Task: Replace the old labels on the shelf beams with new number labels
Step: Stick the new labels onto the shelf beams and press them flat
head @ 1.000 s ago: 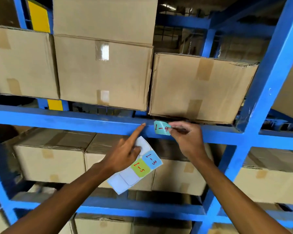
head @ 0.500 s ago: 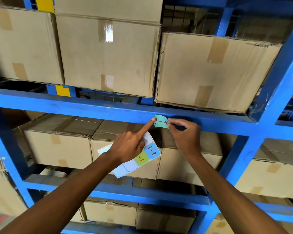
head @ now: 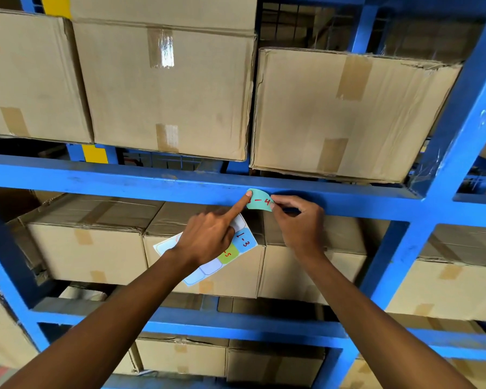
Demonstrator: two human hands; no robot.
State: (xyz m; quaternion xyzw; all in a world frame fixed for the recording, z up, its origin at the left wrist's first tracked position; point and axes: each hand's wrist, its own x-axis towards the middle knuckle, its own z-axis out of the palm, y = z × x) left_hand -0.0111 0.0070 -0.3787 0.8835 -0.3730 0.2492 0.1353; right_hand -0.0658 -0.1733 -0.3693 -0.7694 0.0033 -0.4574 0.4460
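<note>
A teal label (head: 260,203) with red writing ending in "4" sits against the blue shelf beam (head: 124,181). My right hand (head: 298,223) pinches the label's right edge. My left hand (head: 208,237) holds a white label sheet (head: 230,248) in its lower fingers, and its outstretched index finger presses the label's left end onto the beam. The sheet carries a blue "1-3" sticker, a green sticker partly hidden by the hand, and blank spots.
Taped cardboard boxes (head: 163,88) fill the shelf above the beam, and more boxes (head: 87,248) stand below it. A blue upright post (head: 460,130) rises at the right. A lower blue beam (head: 236,324) crosses under my forearms.
The left index finger has moved right along the beam onto the label's left end. The right hand keeps its pinch on the label. The view has drawn closer to the shelf.
</note>
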